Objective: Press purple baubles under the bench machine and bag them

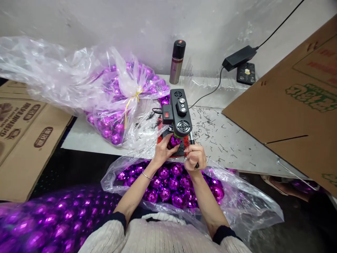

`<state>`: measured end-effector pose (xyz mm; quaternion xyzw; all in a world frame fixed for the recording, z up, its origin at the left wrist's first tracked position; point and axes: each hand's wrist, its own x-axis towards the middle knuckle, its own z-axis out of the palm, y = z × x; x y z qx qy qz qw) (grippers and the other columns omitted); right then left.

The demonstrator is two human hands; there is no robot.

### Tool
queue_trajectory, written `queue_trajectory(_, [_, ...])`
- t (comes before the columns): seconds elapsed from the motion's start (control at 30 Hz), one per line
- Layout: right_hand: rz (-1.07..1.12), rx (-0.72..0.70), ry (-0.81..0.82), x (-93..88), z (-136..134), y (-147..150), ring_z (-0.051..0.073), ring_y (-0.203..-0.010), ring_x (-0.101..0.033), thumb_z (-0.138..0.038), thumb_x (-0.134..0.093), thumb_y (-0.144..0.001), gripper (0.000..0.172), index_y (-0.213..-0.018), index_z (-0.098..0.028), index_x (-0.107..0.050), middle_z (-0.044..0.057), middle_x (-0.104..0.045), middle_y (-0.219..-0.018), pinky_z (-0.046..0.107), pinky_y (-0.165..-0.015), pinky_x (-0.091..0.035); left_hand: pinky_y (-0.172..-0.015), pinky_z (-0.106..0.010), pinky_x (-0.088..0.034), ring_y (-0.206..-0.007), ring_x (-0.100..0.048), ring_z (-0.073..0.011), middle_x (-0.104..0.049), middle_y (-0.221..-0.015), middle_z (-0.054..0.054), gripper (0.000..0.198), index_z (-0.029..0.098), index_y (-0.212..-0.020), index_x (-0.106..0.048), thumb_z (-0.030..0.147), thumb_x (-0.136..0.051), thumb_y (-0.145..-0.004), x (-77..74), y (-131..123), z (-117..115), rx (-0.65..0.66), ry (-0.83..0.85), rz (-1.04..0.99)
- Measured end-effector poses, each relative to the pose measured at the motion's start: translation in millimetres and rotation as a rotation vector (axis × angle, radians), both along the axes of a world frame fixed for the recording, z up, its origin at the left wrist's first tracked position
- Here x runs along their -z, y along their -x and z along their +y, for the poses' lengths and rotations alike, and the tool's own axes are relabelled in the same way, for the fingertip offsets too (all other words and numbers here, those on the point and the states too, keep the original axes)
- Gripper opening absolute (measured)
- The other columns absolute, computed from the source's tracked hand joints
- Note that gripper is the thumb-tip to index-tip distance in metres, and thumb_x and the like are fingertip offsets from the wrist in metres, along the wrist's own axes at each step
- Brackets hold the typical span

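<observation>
A small black bench machine [178, 114] with a red switch stands on a red and black base at the table's front edge. My left hand [163, 150] is closed around a purple faceted ball [174, 141], holding it under the machine's head. My right hand [195, 157] is wrapped round the machine's lever handle [192, 138] on the right side. Below both hands, on my lap, an open clear bag [244, 203] holds several purple balls.
A tied clear bag of purple balls [121, 102] lies at the table's left. A spray can [177, 61] stands by the wall, a power adapter [239, 58] to its right. Cardboard boxes [295, 102] flank both sides. Small dark wire bits litter the white table [223, 140].
</observation>
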<state>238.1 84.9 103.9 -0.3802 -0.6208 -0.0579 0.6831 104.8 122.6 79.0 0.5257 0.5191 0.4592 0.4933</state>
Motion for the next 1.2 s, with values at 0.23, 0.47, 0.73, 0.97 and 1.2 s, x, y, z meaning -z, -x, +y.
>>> queue_trajectory(0.23, [0.018,-0.033,0.004,4.7,-0.1,-0.2,0.015,-0.062,-0.063,-0.027,-0.043,-0.106,0.028,-0.080,-0.024,-0.055,0.000,-0.063,-0.077,0.034,-0.063,-0.053,-0.106,-0.041,-0.053,-0.114,-0.069,-0.0328,-0.077,-0.119,-0.008,0.049,0.025,-0.110,-0.076,0.021,-0.096,-0.066,-5.2,-0.6,-0.3,-0.025,0.028,-0.056])
queue_trajectory(0.47, [-0.013,-0.025,-0.022,12.1,3.8,-1.3,0.014,-0.062,-0.063,-0.028,-0.041,-0.107,0.028,-0.082,-0.024,-0.053,0.000,-0.063,-0.079,0.034,-0.062,-0.053,-0.111,-0.042,-0.053,-0.124,-0.069,-0.0329,-0.076,-0.121,-0.009,0.047,0.025,-0.112,-0.076,0.021,-0.094,-0.069,-1.7,0.6,0.8,0.006,-0.007,-0.012])
queue_trajectory(0.73, [-0.061,-0.026,-0.004,-0.5,1.0,-2.7,0.013,-0.061,-0.062,-0.025,-0.041,-0.107,0.033,-0.077,-0.023,-0.051,-0.001,-0.060,-0.074,0.032,-0.065,-0.053,-0.109,-0.043,-0.056,-0.121,-0.071,-0.0326,-0.075,-0.127,-0.009,0.052,0.026,-0.119,-0.075,0.027,-0.094,-0.071,7.8,0.5,2.5,0.008,-0.081,0.048])
queue_trajectory(0.97, [0.061,0.032,0.107,-60.5,-1.5,2.7,0.014,-0.061,-0.059,-0.015,-0.050,-0.102,0.033,-0.070,-0.023,-0.053,-0.001,-0.060,-0.066,0.030,-0.057,-0.044,-0.082,-0.034,-0.061,-0.078,-0.072,-0.0203,-0.079,-0.099,-0.006,0.063,0.022,-0.134,-0.070,0.044,-0.090,-0.079,10.8,18.7,-10.4,0.031,-0.070,0.049])
queue_trajectory(1.2, [0.046,0.001,0.067,-48.5,-2.9,2.2,0.015,-0.062,-0.061,-0.018,-0.051,-0.103,0.034,-0.069,-0.023,-0.053,-0.002,-0.058,-0.063,0.031,-0.055,-0.043,-0.099,-0.042,-0.063,-0.109,-0.077,-0.0275,-0.078,-0.123,-0.010,0.054,0.021,-0.132,-0.069,0.051,-0.081,-0.089,22.1,95.9,-97.5,0.108,-0.290,0.426])
